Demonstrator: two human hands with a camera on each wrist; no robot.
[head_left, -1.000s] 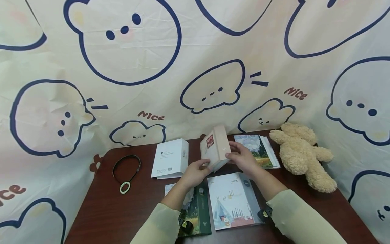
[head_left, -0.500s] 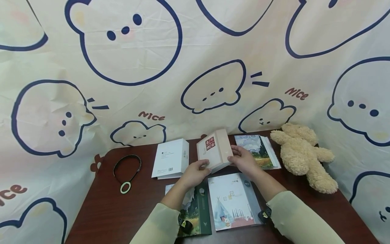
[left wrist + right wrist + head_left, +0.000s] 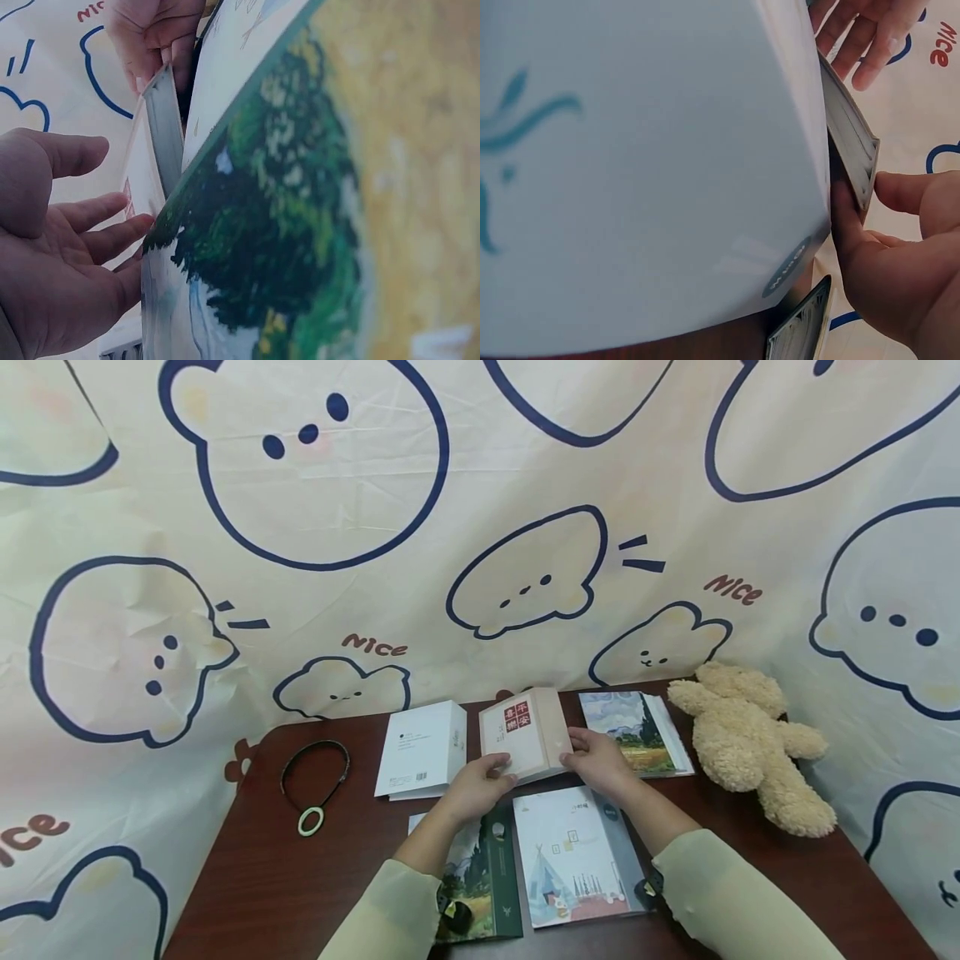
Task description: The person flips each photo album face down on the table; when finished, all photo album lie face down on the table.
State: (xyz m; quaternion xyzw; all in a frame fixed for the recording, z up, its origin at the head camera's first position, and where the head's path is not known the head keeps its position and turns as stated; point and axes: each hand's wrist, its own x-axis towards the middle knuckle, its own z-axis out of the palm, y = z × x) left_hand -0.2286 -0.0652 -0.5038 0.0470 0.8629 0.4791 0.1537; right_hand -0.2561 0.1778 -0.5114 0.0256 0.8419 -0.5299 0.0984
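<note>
A thick cream book (image 3: 521, 735) with a red block of characters on its cover lies nearly flat at the back middle of the table. My right hand (image 3: 603, 762) pinches its right near corner, thumb at the spine edge and fingers beneath, as the right wrist view shows with the hand (image 3: 900, 255). At its left near corner is my left hand (image 3: 480, 787). In the left wrist view that hand (image 3: 67, 247) has its fingers extended towards the book (image 3: 161, 127), the thumb held apart from it.
A white book (image 3: 420, 747) stands left of the cream one, a landscape-cover book (image 3: 630, 727) right. Nearer lie a green-spined book (image 3: 487, 885) and a tent-picture book (image 3: 573, 860). A teddy bear (image 3: 742, 735) lies far right, a looped cord with ring (image 3: 311, 820) left.
The cream book has tipped down from a steep tilt to nearly flat. My left hand's grip has loosened, while the right hand stays at the spine side.
</note>
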